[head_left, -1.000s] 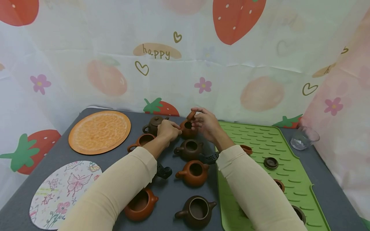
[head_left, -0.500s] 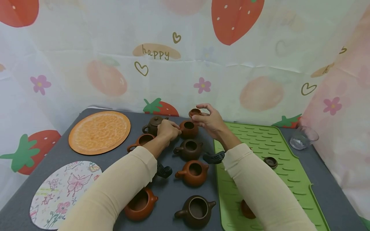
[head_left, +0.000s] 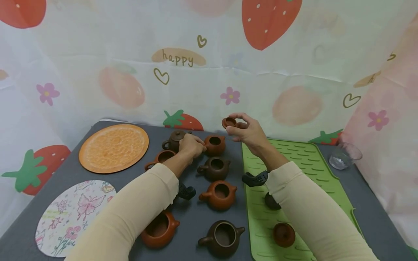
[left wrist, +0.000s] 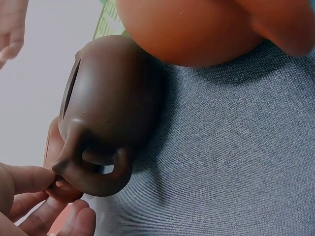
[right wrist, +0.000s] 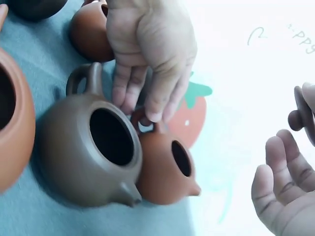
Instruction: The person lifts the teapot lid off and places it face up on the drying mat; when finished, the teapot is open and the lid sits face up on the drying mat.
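Observation:
My left hand (head_left: 192, 145) pinches the handle of a small reddish-brown teapot (head_left: 219, 148) at the back of the table. That teapot (right wrist: 157, 172) stands uncovered, its round opening showing in the right wrist view. Up and to its right, my right hand (head_left: 250, 135) holds a reddish-brown teapot lid (head_left: 229, 122) between thumb and fingers. The lid's hollow underside faces the head camera. Close by my left fingers (left wrist: 29, 179) is a dark brown lidless teapot (left wrist: 110, 93), which partly covers the gripped handle in the left wrist view.
Lidless teapots stand in front, including an orange-brown one (head_left: 221, 198) and a dark one (head_left: 225, 241). A lidded dark teapot (head_left: 176, 138) is at back left. Lids, one reddish-brown (head_left: 283, 235), lie on the green mat (head_left: 261, 239). A glass (head_left: 343, 156) stands far right.
My right hand has lifted the lid off the opening of the small teapot and moved it up and right, turning its underside into view. My left hand keeps its grip on the handle.

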Available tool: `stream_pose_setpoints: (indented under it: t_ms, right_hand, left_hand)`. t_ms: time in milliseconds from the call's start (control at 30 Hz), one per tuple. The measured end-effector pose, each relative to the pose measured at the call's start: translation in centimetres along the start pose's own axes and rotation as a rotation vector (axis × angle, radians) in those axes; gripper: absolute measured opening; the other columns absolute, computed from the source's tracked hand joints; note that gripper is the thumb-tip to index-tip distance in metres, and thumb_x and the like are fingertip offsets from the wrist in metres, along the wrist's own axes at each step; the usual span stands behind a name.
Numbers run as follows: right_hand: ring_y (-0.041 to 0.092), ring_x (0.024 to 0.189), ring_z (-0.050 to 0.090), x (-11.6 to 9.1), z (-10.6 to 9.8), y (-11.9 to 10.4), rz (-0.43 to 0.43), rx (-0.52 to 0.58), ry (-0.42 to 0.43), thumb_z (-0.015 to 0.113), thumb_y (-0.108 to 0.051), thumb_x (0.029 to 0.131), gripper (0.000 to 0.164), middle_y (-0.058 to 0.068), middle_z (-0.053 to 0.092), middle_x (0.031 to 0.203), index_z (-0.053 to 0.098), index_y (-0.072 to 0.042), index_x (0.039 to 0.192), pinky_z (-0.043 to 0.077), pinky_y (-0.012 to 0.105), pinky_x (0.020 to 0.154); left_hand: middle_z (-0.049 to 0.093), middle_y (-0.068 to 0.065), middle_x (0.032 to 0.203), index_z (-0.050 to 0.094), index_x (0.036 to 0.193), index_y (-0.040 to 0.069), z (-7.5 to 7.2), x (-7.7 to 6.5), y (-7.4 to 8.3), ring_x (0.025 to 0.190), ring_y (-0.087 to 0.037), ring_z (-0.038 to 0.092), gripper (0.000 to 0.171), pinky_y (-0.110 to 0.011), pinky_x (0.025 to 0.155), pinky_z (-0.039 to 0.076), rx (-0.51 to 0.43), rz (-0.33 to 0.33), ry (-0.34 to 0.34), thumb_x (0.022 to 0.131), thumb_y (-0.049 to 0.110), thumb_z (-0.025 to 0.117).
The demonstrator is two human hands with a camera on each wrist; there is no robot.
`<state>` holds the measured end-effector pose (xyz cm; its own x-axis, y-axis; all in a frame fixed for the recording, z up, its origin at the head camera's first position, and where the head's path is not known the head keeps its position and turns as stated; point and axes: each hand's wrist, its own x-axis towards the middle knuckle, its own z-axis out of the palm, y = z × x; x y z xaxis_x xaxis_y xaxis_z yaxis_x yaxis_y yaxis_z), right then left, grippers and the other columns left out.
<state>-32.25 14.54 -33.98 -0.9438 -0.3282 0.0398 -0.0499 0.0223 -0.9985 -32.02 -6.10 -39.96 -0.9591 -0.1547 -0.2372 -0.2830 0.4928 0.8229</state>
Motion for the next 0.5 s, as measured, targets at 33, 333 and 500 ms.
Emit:
stream_pose_setpoints:
  t_ms: [33, 333, 500]
  right_hand:
    - [0.025, 0.094, 0.060, -0.2, -0.2, -0.2, -0.005, -0.022, 0.000, 0.071, -0.009, 0.089, 0.046, 0.011, 0.061, 0.101, 0.052, -0.007, 0.132, 0.052, 0.032, 0.072]
    - [0.030, 0.098, 0.056, -1.7, -2.3, -2.0, -0.025, -0.234, 0.006, 0.071, -0.014, 0.090, 0.046, 0.013, 0.062, 0.102, 0.054, -0.008, 0.132, 0.048, 0.036, 0.077]
    - [0.029, 0.096, 0.056, -2.4, -3.7, -2.6, -0.008, -0.298, 0.019, 0.070, -0.014, 0.091, 0.047, 0.015, 0.061, 0.103, 0.053, -0.008, 0.133, 0.048, 0.036, 0.077]
  left_hand:
    - [0.057, -0.010, 0.111, 0.076, 0.089, 0.011, 0.0, -0.1, 0.1, 0.100, -0.029, 0.051, 0.004, -0.039, 0.072, 0.049, 0.001, 0.001, -0.001, 0.087, 0.014, 0.074]
    - [0.059, -0.010, 0.110, 0.076, 0.089, 0.011, -0.2, -0.4, 0.3, 0.099, -0.029, 0.053, 0.004, -0.037, 0.071, 0.051, 0.016, 0.001, -0.002, 0.087, 0.014, 0.074]
    - [0.060, -0.009, 0.107, 0.076, 0.090, 0.011, -0.2, -0.5, 0.3, 0.092, -0.027, 0.055, 0.004, -0.038, 0.070, 0.051, 0.003, 0.009, -0.007, 0.087, 0.012, 0.074]
